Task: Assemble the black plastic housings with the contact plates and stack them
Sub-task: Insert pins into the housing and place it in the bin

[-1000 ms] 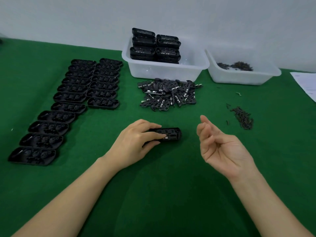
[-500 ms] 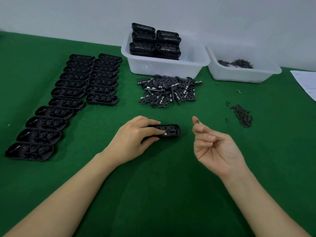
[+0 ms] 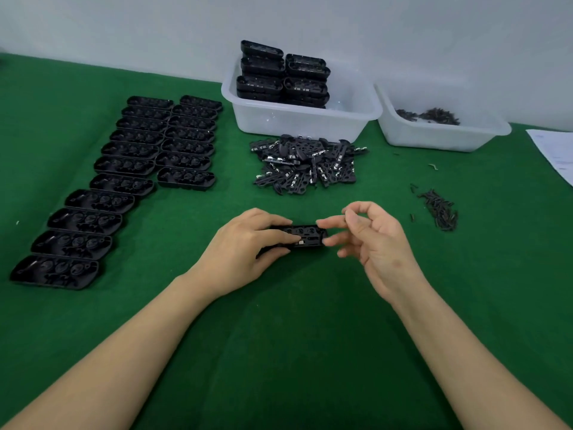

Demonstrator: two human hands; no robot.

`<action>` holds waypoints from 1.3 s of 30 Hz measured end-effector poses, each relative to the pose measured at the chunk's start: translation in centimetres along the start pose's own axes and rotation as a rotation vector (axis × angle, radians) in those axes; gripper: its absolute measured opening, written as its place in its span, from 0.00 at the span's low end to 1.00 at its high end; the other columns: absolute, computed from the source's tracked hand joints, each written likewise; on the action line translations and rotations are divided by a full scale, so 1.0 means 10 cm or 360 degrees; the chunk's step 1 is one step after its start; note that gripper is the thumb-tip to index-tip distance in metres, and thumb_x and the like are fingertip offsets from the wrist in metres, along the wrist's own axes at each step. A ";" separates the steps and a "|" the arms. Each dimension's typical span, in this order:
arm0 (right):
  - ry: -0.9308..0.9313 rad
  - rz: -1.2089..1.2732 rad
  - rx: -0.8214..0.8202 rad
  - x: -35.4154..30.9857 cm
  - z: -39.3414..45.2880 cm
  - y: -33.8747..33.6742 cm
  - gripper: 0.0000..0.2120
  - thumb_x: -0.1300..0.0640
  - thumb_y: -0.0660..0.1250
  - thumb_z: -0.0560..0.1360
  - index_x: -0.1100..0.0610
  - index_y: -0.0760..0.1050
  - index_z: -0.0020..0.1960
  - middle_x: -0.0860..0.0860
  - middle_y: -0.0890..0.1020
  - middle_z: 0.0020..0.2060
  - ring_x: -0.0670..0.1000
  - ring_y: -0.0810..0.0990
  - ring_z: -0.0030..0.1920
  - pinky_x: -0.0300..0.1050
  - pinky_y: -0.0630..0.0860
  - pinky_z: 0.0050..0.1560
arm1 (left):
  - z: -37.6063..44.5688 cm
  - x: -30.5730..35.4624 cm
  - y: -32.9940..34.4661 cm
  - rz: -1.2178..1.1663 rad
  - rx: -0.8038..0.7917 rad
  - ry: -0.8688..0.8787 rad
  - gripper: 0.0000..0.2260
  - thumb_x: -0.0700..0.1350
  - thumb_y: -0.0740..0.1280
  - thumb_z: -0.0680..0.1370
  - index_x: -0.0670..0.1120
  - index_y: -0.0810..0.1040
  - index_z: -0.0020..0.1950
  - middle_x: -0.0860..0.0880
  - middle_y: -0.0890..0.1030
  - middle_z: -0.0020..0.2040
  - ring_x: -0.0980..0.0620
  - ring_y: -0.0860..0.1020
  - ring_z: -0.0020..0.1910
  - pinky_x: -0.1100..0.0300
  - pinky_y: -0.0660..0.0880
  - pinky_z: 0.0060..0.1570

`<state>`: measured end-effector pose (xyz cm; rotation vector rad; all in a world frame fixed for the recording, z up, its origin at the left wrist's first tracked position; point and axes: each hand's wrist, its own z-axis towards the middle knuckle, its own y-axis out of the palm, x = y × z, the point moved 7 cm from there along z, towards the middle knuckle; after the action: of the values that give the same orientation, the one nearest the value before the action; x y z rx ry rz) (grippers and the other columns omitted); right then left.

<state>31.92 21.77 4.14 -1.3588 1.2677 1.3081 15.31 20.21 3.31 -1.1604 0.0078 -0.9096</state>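
Note:
A black plastic housing (image 3: 305,235) with a contact plate seated in it lies on the green cloth at the centre. My left hand (image 3: 248,246) covers its left half, fingers gripping it from above. My right hand (image 3: 372,240) is at its right end, fingertips touching the end, thumb and forefinger curled above. A heap of loose contact plates (image 3: 305,164) lies just behind. Two rows of empty housings (image 3: 136,169) sit open side up at the left. Finished housings (image 3: 282,76) are stacked in a white tub (image 3: 297,121) at the back.
A second white tub (image 3: 440,136) at the back right holds dark screws (image 3: 434,115). A small pile of loose screws (image 3: 440,207) lies on the cloth right of my right hand. White paper (image 3: 555,153) lies at the far right edge.
My right hand moved left from open air to the housing's right end, its fingertips now on it. My left hand kept its grip on the housing.

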 end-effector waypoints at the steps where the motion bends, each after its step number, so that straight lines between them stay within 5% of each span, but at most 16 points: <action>1: -0.0116 -0.0209 0.0029 -0.03 0.02 -0.01 0.04 0.61 0.58 0.78 0.56 0.67 0.45 0.50 0.85 0.40 0.50 0.82 0.35 0.39 0.76 0.32 | 0.00 0.00 0.00 0.0007 0.0005 0.0007 0.10 0.42 0.72 0.72 0.47 0.83 0.53 0.47 0.81 0.54 0.46 0.78 0.49 0.50 0.77 0.48; 7: -0.0630 -0.1153 0.0150 -0.04 0.08 0.11 0.03 0.62 0.70 0.70 0.55 0.78 0.40 0.46 0.76 0.42 0.47 0.75 0.48 0.40 0.68 0.52 | 0.00 0.01 -0.01 0.0060 0.0045 0.0040 0.10 0.42 0.73 0.72 0.48 0.83 0.52 0.47 0.81 0.54 0.46 0.78 0.49 0.52 0.77 0.47; 15: -0.0622 -0.1282 0.0129 0.03 0.11 0.15 0.03 0.62 0.74 0.66 0.56 0.82 0.40 0.49 0.74 0.41 0.53 0.74 0.47 0.53 0.70 0.53 | -0.01 0.01 -0.01 0.0054 0.0049 0.0055 0.10 0.42 0.72 0.72 0.47 0.83 0.52 0.48 0.81 0.54 0.45 0.78 0.49 0.52 0.77 0.48; 20: -0.0408 -0.1188 0.0108 0.08 0.15 0.10 0.08 0.61 0.74 0.66 0.48 0.81 0.38 0.45 0.73 0.41 0.40 0.73 0.46 0.26 0.65 0.51 | 0.00 0.01 -0.02 0.0065 0.0044 0.0056 0.09 0.42 0.72 0.72 0.47 0.83 0.52 0.47 0.81 0.54 0.45 0.78 0.49 0.52 0.77 0.48; 23: -0.0343 -0.1176 0.0161 0.07 0.18 0.08 0.09 0.61 0.74 0.66 0.48 0.80 0.37 0.44 0.73 0.42 0.37 0.72 0.46 0.21 0.62 0.48 | 0.00 0.01 -0.02 0.0079 0.0052 0.0064 0.09 0.42 0.72 0.72 0.47 0.83 0.52 0.47 0.81 0.54 0.45 0.78 0.49 0.52 0.77 0.48; 29: -0.0582 -0.1420 0.0151 -0.06 0.09 0.17 0.03 0.62 0.73 0.67 0.56 0.80 0.38 0.46 0.72 0.42 0.47 0.73 0.48 0.44 0.66 0.55 | 0.01 -0.01 -0.01 0.0072 0.0057 0.0062 0.09 0.42 0.72 0.72 0.47 0.83 0.52 0.47 0.81 0.54 0.45 0.78 0.49 0.51 0.77 0.47; 34: -0.0849 -0.1967 0.0086 -0.11 0.05 0.34 0.04 0.63 0.74 0.65 0.58 0.80 0.37 0.52 0.74 0.43 0.53 0.74 0.47 0.45 0.62 0.50 | 0.00 -0.01 0.00 0.0087 0.0064 0.0068 0.09 0.42 0.72 0.72 0.47 0.83 0.52 0.47 0.81 0.54 0.45 0.78 0.48 0.52 0.77 0.46; 39: -0.0842 -0.1936 0.0084 -0.12 0.07 0.36 0.04 0.63 0.73 0.66 0.58 0.79 0.37 0.52 0.74 0.43 0.53 0.74 0.46 0.45 0.62 0.50 | 0.00 -0.02 0.01 0.0089 0.0067 0.0069 0.09 0.42 0.72 0.72 0.47 0.83 0.52 0.47 0.81 0.54 0.45 0.78 0.48 0.52 0.77 0.46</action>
<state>28.37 22.13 5.51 -1.2484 0.0039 0.6396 15.25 20.36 3.21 -1.0963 0.0558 -0.8817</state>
